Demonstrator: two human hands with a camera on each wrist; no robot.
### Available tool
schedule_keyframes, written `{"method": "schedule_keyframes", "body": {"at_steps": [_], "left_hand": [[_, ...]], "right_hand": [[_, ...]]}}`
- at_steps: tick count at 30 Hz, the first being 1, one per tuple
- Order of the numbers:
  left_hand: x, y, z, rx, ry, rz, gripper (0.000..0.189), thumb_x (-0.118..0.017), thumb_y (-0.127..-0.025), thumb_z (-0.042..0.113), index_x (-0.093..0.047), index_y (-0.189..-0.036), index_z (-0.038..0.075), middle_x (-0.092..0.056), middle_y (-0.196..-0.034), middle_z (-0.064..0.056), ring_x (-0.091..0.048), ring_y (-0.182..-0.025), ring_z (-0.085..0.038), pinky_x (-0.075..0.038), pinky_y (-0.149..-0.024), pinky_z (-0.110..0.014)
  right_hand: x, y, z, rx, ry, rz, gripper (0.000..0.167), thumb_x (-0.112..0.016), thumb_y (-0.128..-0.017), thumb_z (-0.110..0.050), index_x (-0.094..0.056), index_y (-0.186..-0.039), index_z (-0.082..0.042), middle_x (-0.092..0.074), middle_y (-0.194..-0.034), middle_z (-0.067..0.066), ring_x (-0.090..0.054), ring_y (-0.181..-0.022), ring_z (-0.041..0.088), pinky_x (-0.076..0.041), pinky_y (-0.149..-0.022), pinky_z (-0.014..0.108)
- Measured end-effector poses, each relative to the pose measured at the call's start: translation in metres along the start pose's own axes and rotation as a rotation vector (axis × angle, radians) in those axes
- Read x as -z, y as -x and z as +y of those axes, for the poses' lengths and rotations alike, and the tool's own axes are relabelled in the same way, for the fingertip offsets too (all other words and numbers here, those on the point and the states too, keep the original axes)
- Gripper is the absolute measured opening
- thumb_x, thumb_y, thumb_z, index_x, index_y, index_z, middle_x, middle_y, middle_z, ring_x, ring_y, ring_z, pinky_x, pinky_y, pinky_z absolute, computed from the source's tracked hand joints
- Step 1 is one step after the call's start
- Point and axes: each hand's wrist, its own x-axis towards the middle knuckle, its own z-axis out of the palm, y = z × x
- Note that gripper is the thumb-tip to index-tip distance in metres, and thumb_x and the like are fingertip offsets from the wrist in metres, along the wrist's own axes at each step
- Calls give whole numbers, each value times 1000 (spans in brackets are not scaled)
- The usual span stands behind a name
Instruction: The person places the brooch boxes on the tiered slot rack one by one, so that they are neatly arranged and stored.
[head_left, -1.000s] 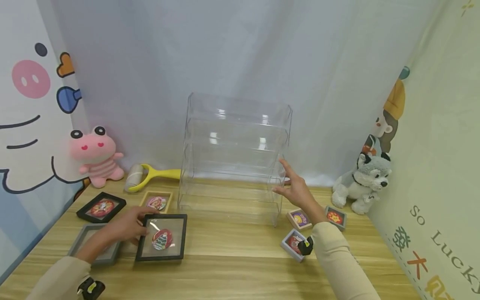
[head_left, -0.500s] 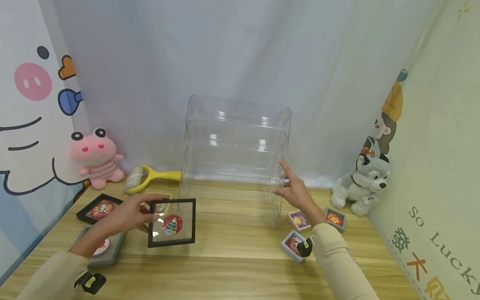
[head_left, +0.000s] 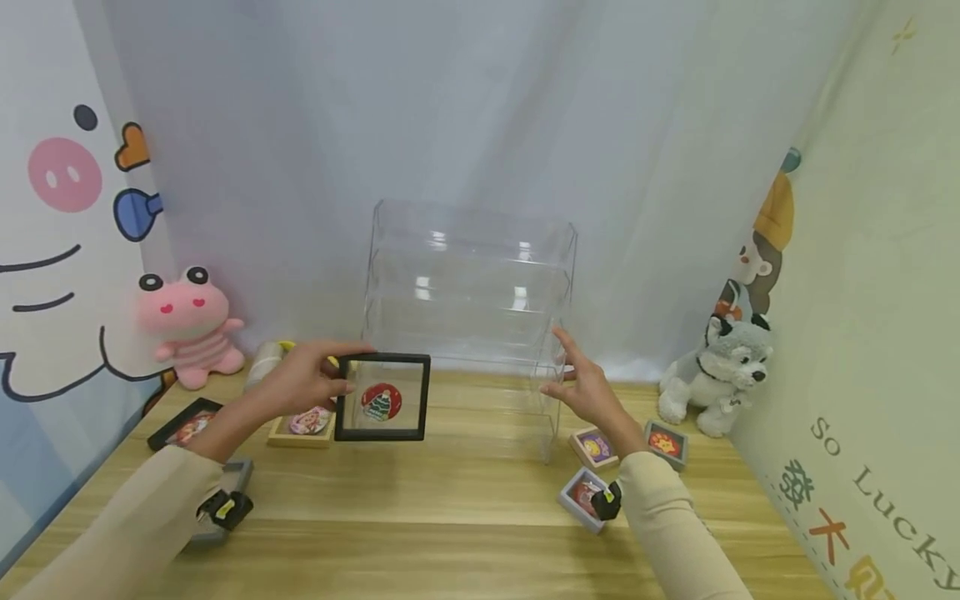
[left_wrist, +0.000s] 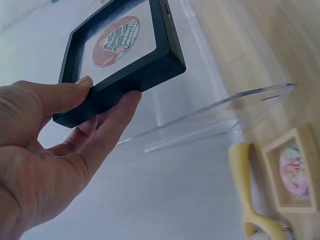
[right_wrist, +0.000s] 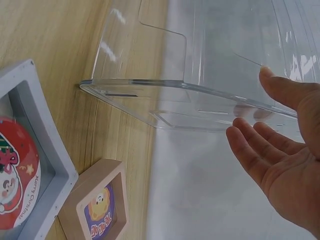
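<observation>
Over the table (head_left: 450,550), black frame (head_left: 381,435) pinched in left hand (head_left: 302,380).

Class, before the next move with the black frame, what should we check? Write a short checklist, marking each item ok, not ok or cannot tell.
1. Black frame gripped: ok; the left hand holds it by its left edge.
2. Tree badge right way up: ok; the tree's tip points up in the head view.
3. Clear stand upright on the table: ok.
4. Black frame seated on the stand: not ok; it is held in the hand.
5. Stand steadied: cannot tell; the right hand is at its right side, but firm contact is unclear.
</observation>
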Motion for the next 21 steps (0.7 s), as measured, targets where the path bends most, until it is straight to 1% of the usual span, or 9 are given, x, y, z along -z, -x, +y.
{"method": "schedule_keyframes", "body": {"at_steps": [2,3,7,10,12,14,18,21], "left_hand": [[2,-9,7,-28,-25,4,55,-65,-87,-10,-54,-140,0,-64,-94,-21,-63,-69,-19,-61,-58,-33],[3,-14,11,-42,-36,5,55,-65,-87,-11,-54,-140,0,-63,-100,-24,-65,-73,-21,-61,-59,-33],[10,-34,26,-96,-77,15,56,-65,-86,-12,-54,-140,0,-57,-117,-31,-66,-83,-28,-61,-60,-34],[15,-49,35,-134,-103,40,56,-64,-86,-13,-54,-140,0,-53,-125,-32,-66,-85,-33,-60,-60,-33],[18,-58,41,-153,-125,62,57,-64,-86,-14,-54,-141,1,-53,-123,-32,-65,-86,-34,-61,-61,-32],[21,-68,45,-179,-168,86,57,-65,-87,-13,-54,-141,2,-54,-121,-29,-66,-88,-36,-60,-63,-33],[23,-86,53,-204,-235,123,58,-66,-88,-9,-55,-142,7,-55,-126,-27,-66,-97,-38,-60,-74,-39],[24,-100,59,-206,-271,137,58,-66,-90,-6,-53,-144,11,-54,-128,-26,-65,-103,-38,-58,-78,-43]], "right_hand": [[0,0,1,-3,1,-2,93,-76,-88,-11,-18,-160,-23,-52,-134,31,-63,-111,49,-57,-87,57],[0,0,1,-4,2,-1,93,-76,-88,-11,-18,-160,-23,-52,-134,31,-63,-111,49,-57,-87,57],[-1,-1,1,-11,-6,2,93,-76,-88,-10,-18,-160,-24,-53,-135,30,-63,-112,49,-57,-87,56],[-2,0,1,-20,-18,-2,94,-76,-88,-10,-18,-160,-26,-52,-136,30,-63,-113,48,-57,-87,56],[-3,0,2,-22,-20,-6,95,-76,-88,-10,-17,-160,-26,-52,-136,29,-63,-113,48,-57,-87,55],[-3,0,2,-24,-16,-7,95,-76,-88,-11,-17,-161,-25,-52,-136,29,-63,-113,47,-57,-87,55],[-1,0,2,-16,-12,-5,94,-76,-88,-11,-17,-160,-24,-52,-137,30,-63,-113,47,-57,-86,55],[-1,1,2,-13,-16,-3,94,-76,-88,-10,-17,-160,-25,-51,-137,30,-63,-113,48,-57,-86,56]]}}
